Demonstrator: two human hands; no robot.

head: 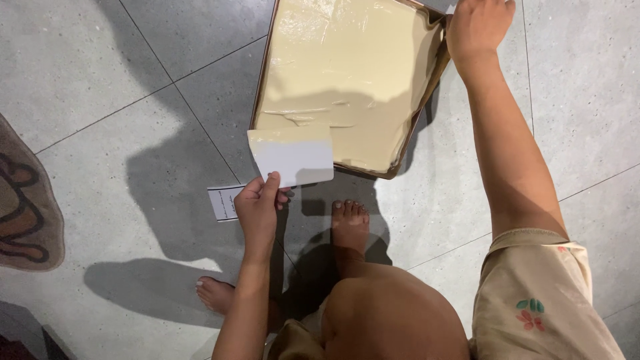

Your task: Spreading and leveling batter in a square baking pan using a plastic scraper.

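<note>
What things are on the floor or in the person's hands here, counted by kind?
Trays of cream-coloured batter: 1
White scraper cards, held in the left hand: 1
Printed paper slips: 1
Patterned rugs: 1
Total: 4
The right hand grips the tray's far corner.

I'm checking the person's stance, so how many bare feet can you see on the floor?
2. One foot stands just below the tray, toes toward it. The other foot lies lower left, partly hidden behind the left arm.

Home floor, grey tiles (120, 60), patterned rug (23, 207), bare feet (349, 223)
</note>
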